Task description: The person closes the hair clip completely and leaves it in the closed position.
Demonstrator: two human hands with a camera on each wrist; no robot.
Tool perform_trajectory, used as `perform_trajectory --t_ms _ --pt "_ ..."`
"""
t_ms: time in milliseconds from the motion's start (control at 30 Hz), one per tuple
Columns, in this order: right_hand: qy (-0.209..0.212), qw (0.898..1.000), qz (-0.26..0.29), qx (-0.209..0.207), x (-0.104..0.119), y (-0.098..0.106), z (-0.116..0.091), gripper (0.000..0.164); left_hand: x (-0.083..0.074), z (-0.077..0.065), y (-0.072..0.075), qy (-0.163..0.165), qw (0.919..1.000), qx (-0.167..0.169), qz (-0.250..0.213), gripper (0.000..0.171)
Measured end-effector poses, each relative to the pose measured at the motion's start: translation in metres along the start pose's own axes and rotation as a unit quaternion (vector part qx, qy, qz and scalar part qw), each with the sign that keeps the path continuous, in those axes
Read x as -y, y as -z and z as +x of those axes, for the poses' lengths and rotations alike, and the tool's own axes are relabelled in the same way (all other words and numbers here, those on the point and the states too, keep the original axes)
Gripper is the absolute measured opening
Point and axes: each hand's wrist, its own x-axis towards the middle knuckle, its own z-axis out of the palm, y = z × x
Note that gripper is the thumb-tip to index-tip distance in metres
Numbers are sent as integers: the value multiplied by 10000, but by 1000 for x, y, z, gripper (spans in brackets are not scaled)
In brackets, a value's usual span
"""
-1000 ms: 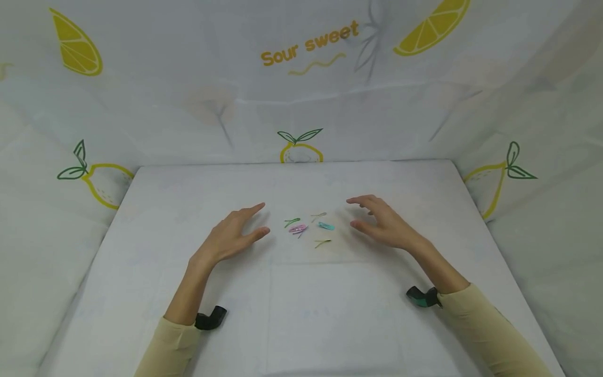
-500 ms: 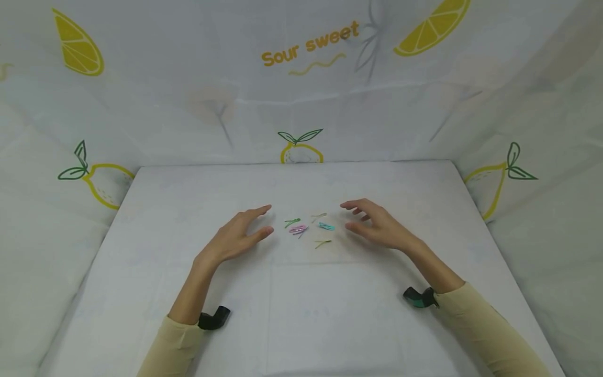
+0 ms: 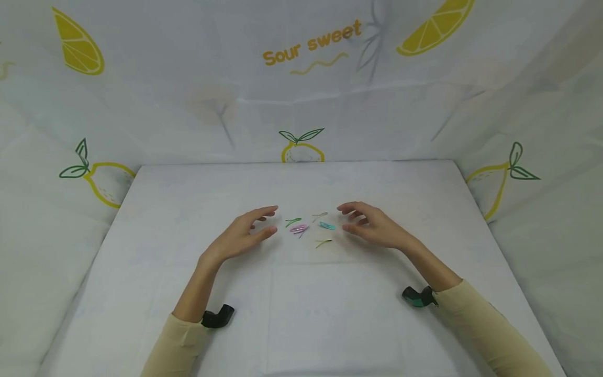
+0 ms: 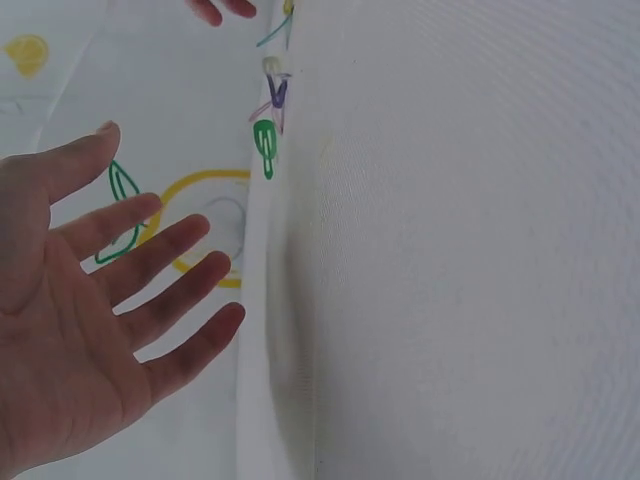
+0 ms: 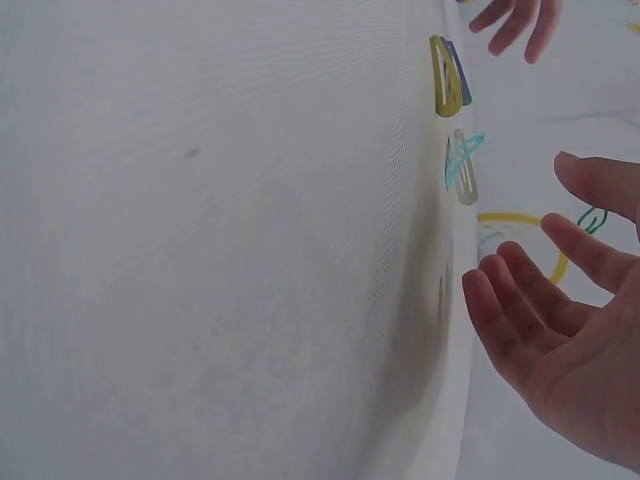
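A small group of snap hair clips lies on the white tabletop between my hands. On its left are a green hair clip (image 3: 293, 221) and a pink hair clip (image 3: 299, 229), with a purple hair clip (image 3: 301, 234) partly against the pink one. A pale hair clip (image 3: 320, 214) lies at the back, a turquoise hair clip (image 3: 327, 225) to the right and a yellow hair clip (image 3: 323, 242) in front. My left hand (image 3: 242, 234) hovers left of the green clip, fingers spread and holding nothing. Opposite it, my right hand (image 3: 374, 225) hovers beside the turquoise clip, its fingers loosely bent around nothing.
A white cloth covers the table (image 3: 320, 314). White curtains with lemon prints (image 3: 302, 152) stand behind it and along both sides. Black wrist cameras jut inward from the left cuff (image 3: 218, 317) and the right cuff (image 3: 419, 297).
Both hands have moved inward toward the hair clips, the left to the right and the right to the left. Their fingers have bent slightly more. The clips have stayed in place.
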Motion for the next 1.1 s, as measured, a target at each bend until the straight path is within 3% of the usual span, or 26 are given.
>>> perform_trajectory --t_ms 667,1100 --pt "-303 9991 111 291 -3 -4 12 45 -6 13 -14 -62 9952 349 -914 53" --pt "-385 9986 109 357 -5 -10 19 41 -16 23 -30 -19 9928 567 -1054 45"
